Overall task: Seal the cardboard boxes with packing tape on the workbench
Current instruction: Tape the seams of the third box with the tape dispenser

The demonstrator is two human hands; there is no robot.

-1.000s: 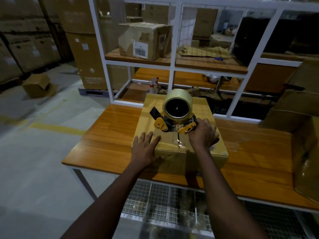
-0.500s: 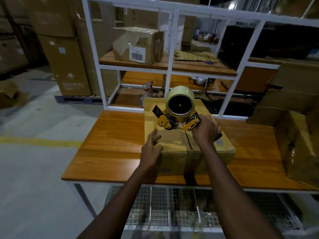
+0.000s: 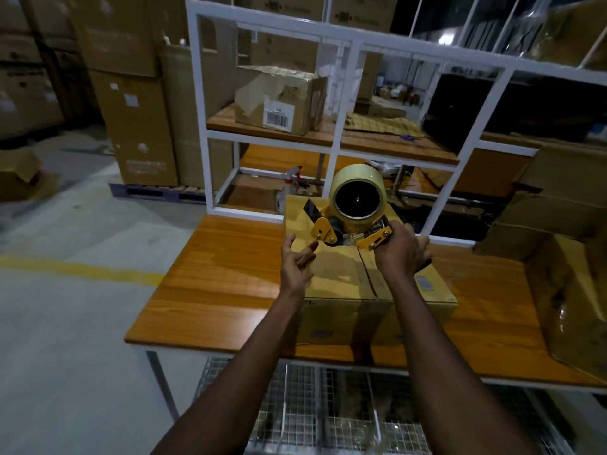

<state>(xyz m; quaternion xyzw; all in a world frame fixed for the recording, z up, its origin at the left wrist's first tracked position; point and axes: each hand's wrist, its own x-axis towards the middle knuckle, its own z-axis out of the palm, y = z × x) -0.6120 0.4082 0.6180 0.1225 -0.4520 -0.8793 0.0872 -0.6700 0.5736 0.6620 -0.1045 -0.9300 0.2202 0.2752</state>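
The cardboard box (image 3: 341, 280) sits on the wooden tabletop (image 3: 223, 274), flaps down. A glossy strip runs along its centre seam and over the near face. The right hand (image 3: 399, 254) has its grip closed round the handle of the yellow tape dispenser (image 3: 323, 229), above the far half of the box top. From that grip the pale tape roll (image 3: 356, 174) rises at about 11 o'clock, its dark core facing the camera. The box's near edge lies at 6 o'clock, below the wrist. Whether the dispenser touches the cardboard cannot be told.

The left hand (image 3: 295, 261) is at 9 o'clock of the right, over the box's left edge. Its grip is wide and holds nothing, palm turned inward, fingertips just beside the dispenser's side plate.

Behind the tabletop, at 12 o'clock, stands a white shelf frame (image 3: 341, 126) carrying a torn labelled carton (image 3: 279, 100). An open box (image 3: 571, 307) sits at 3 o'clock.
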